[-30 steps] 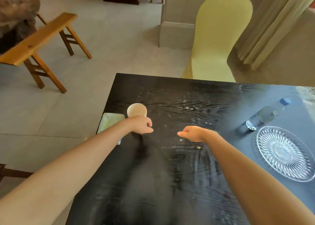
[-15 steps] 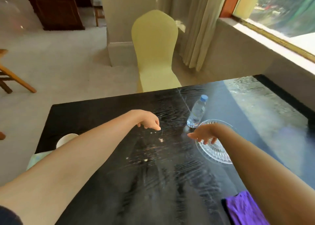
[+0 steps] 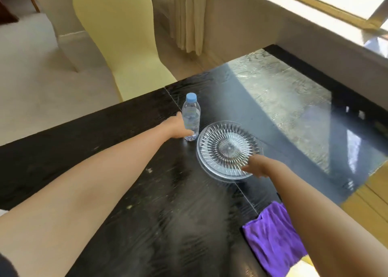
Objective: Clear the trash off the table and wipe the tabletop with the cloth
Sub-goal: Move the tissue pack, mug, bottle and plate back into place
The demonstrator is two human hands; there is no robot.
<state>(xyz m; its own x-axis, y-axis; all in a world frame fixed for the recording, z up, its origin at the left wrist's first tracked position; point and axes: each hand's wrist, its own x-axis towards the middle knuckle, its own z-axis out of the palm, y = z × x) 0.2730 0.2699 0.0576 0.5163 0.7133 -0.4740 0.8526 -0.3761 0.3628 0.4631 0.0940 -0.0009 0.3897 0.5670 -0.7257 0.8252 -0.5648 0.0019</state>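
Currently we judge the task barely begun: our left hand (image 3: pixel 180 127) wraps the bottle (image 3: pixel 191 115) low, our right hand (image 3: pixel 259 167) hovers loose-fingered, empty, at the glass plate (image 3: pixel 228 146) rim, crumbs (image 3: pixel 149 170) dot the table (image 3: pixel 84 146), the purple cloth (image 3: pixel 270 241) lies unused at the near edge

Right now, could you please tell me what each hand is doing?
Left hand: grips the bottle low down.
Right hand: open, fingers on the plate rim.

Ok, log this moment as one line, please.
left hand grips bottle | right hand open over glass plate, near rim | purple cloth on table | wiping not started
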